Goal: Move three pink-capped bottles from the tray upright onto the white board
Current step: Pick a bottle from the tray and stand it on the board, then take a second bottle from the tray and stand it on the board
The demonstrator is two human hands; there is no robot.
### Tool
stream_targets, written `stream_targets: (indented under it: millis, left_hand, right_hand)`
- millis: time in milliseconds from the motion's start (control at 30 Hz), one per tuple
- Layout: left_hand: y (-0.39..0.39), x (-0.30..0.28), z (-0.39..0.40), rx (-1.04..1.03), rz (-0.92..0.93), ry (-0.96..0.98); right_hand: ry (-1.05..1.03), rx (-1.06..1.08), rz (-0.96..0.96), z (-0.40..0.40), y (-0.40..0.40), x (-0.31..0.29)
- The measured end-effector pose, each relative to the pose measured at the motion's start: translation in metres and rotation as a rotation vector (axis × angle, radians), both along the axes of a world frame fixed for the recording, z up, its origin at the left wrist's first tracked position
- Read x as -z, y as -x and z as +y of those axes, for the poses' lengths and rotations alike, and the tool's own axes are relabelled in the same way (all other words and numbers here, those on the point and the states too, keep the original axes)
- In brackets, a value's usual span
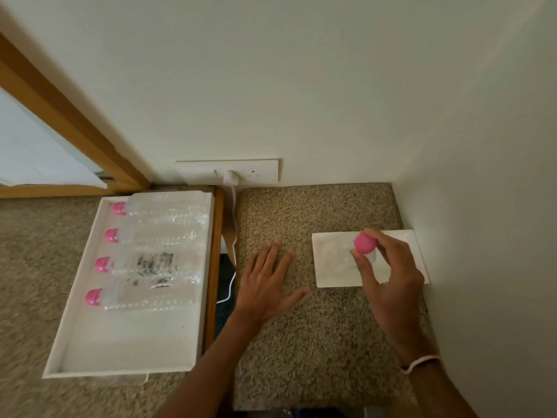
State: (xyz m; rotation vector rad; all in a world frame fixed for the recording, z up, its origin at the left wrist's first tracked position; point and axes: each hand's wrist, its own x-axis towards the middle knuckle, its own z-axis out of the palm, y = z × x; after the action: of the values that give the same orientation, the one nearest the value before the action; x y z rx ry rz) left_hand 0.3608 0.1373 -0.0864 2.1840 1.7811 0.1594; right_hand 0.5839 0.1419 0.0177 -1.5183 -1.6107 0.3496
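Observation:
A white tray (90, 354) on the left holds several clear bottles lying on their sides, pink caps pointing left; the nearest one (141, 297) lies mid-tray. On the right, a small white board (331, 276) rests on the speckled counter by the wall. My right hand (388, 279) grips a clear bottle just under its pink cap (365, 243), holding it upright over the board. Whether its base touches the board is hidden. My left hand (268, 282) lies flat on the counter with fingers spread, holding nothing.
A wall socket (229, 171) with a white plug and cable (232, 236) hangs down the gap between the tray's wooden table and the counter. Walls close in behind and to the right. A wooden window frame (69, 122) runs at upper left.

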Motion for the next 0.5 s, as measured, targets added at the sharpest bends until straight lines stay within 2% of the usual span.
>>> stream_targets:
  millis: [200, 333, 400, 500]
  left_hand:
    - [0.029, -0.045, -0.009, 0.007, -0.066, -0.134]
    - [0.078, -0.081, -0.02, -0.032, -0.128, -0.238]
    - [0.113, -0.093, -0.03, -0.065, -0.146, -0.3]
    - [0.176, -0.1, -0.047, -0.127, -0.144, -0.381]
  right_hand:
    - [0.086, 0.1, -0.039, -0.009, 0.011, -0.021]
    - [-0.071, 0.176, -0.114, -0.025, 0.052, -0.046]
    - [-0.156, 0.138, -0.119, -0.035, 0.092, -0.054]
    - [-0.16, -0.026, -0.084, -0.051, 0.168, -0.051]
